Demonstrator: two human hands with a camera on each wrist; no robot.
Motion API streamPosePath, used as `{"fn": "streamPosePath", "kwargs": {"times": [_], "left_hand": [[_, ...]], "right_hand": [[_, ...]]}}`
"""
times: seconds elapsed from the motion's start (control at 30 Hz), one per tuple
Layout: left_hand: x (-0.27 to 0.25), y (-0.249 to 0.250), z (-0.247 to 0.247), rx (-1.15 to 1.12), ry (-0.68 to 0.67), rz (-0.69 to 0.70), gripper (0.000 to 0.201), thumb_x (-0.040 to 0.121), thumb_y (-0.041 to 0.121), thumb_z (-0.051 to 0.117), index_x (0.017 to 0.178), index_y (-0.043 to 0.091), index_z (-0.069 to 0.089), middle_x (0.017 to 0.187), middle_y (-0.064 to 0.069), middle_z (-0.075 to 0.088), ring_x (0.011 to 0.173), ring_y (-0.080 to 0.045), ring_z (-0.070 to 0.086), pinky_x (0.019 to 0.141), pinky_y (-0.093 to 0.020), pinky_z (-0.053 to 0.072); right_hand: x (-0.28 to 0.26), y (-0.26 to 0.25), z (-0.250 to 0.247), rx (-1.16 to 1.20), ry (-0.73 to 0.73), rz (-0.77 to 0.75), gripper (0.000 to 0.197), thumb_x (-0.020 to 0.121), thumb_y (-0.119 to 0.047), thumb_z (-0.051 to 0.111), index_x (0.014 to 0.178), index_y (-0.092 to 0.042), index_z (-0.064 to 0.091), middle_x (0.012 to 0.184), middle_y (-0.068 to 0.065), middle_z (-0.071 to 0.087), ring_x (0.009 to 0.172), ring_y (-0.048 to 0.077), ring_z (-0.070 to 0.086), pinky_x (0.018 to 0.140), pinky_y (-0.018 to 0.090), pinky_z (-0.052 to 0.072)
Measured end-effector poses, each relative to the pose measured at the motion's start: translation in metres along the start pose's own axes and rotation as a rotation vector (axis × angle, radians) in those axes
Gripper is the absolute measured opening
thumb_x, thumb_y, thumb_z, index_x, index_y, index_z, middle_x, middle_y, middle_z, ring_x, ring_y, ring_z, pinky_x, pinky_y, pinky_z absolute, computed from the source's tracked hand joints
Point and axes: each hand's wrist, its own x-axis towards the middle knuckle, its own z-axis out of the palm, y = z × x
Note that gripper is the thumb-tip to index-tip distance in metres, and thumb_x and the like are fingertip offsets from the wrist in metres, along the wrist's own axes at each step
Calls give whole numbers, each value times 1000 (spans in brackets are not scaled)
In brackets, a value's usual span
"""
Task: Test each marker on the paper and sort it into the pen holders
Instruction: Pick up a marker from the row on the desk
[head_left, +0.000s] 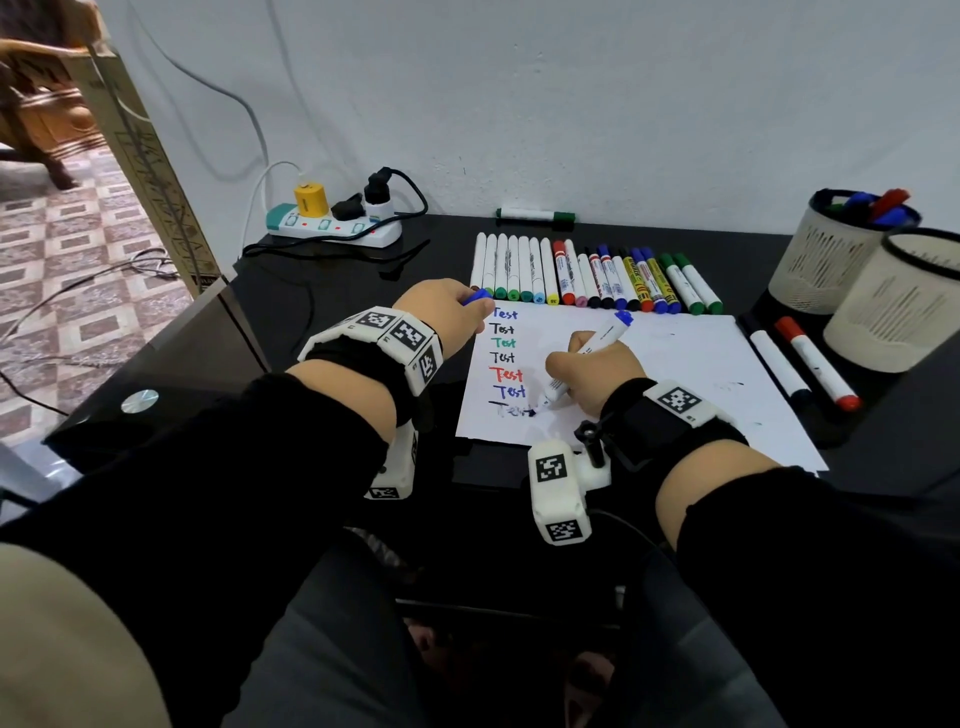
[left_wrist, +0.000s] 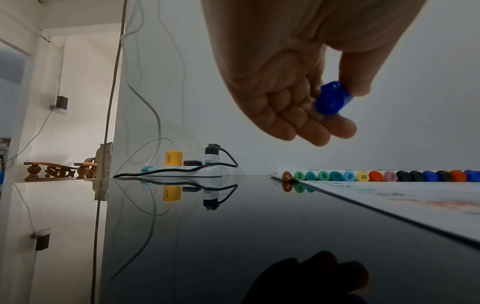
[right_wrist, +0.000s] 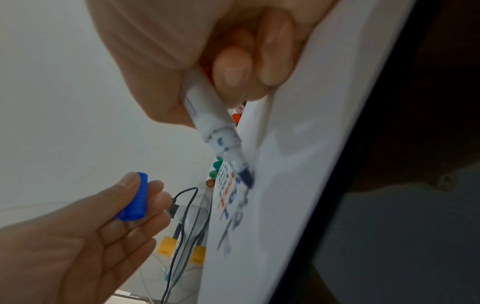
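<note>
One light, stiff marker (head_left: 587, 358) sits pinched low on its barrel in the right hand (head_left: 592, 374), tip on the paper (head_left: 675, 374). Left hand (head_left: 441, 312), beside the paper, pinches its small, slippery blue cap (left_wrist: 332, 100).

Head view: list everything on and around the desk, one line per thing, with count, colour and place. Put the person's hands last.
Paper: one, white, desk centre, seven "Test" words down its left side.
Marker row: about twenty, mixed caps, behind the paper.
Lone marker: one, green cap, by the wall.
Loose markers: two, one red-capped, right of the paper.
Pen holders: two, white mesh, desk right; the far one holds markers.
Power strip: one, white, desk back left, plugs and a yellow adapter in it.
Desk: one, glossy black.
Blue cap: one, pinched in the left hand.
Blue marker: one, white barrel, in the right hand grip, tip on paper.
</note>
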Motion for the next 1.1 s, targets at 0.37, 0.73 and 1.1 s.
{"fn": "streamPosePath", "kwargs": {"times": [0.37, 0.73, 1.1], "left_hand": [[2, -1, 1, -12, 4, -3, 30, 97, 39, 42, 105, 19, 63, 74, 12, 56, 63, -5, 48, 63, -24, 35], [0, 0, 0, -9, 1, -3, 30, 97, 39, 42, 104, 18, 63, 80, 9, 59, 65, -7, 50, 69, -26, 37], [-2, 1, -1, -10, -7, -1, 31, 97, 38, 42, 100, 17, 64, 85, 4, 61, 61, -8, 47, 61, -24, 37]], "right_hand": [[1, 2, 1, 21, 38, -17, 32, 80, -9, 55, 57, -16, 34, 60, 4, 39, 58, 18, 38, 56, 27, 32], [2, 5, -3, 146, 46, -48, 38, 90, -43, 57, 65, -18, 46, 44, 0, 51, 40, 11, 42, 49, 25, 35], [0, 5, 2, 75, 10, -100, 39, 84, -27, 64, 59, -16, 37, 51, 7, 54, 49, 19, 44, 54, 27, 36]]}}
